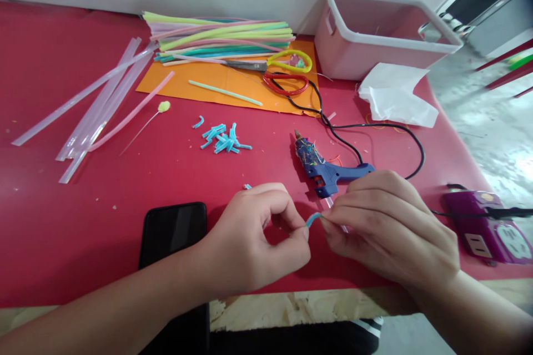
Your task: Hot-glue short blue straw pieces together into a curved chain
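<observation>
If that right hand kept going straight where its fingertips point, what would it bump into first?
Past the short blue piece it pinches, the right hand would probably meet the left hand, which seems to pinch the other end.

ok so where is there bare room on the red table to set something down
Left of the phone, below the translucent sticks, bar small specks; a smaller patch between the blue pieces and glue gun. Crowded: the orange sheet, bearing pipe cleaners and scissors.
</observation>
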Tool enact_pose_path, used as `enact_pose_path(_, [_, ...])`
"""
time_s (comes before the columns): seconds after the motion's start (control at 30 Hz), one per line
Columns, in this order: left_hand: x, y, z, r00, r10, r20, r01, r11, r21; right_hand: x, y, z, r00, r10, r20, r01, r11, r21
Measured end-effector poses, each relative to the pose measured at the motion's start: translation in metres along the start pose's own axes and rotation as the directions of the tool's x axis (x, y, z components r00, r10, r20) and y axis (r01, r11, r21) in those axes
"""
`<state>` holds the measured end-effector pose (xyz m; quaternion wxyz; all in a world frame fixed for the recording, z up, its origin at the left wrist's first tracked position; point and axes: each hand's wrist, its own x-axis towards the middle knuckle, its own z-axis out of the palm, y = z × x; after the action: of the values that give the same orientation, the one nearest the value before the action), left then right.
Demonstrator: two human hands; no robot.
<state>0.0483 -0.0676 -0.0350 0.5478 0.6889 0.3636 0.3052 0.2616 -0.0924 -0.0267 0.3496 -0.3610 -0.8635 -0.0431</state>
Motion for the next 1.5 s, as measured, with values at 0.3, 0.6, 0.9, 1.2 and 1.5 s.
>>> enact_pose_path(0.3, [0.0, -0.001, -0.001, 1.0, -0.002, -0.028, 0.003, 1.0, 0.003, 0.003, 0.005, 0.007, 0.999, 0.032, -0.025, -0.029, 0.994, 0.108])
enact_pose_path(0.6, [-0.001, 0.001, -0.002, 0.999, 0.034, -0.008, -0.034, 0.999, -0.014, 0.0, 0.004, 0.004, 1.0, 0.029, 0.008, -0.03, 0.991, 0.13])
enact_pose_path(0.9, [-0.001, 0.001, 0.001, 0.999, 0.028, 0.017, -0.026, 0.997, -0.07, -0.003, 0.003, -0.001, 1.0, 0.01, -0.014, -0.01, 1.0, -0.005])
enact_pose_path(1.2, [-0.004, -0.001, 0.0, 0.999, 0.045, 0.011, -0.044, 0.998, -0.051, -0.01, 0.032, 0.0, 0.976, 0.092, -0.196, -0.128, 0.975, -0.181])
enact_pose_path(1.5, [0.008, 0.002, -0.004, 0.948, -0.319, -0.017, 0.29, 0.882, -0.371, -0.016, 0.054, 0.003, 0.843, 0.533, 0.076, -0.484, 0.811, -0.328])
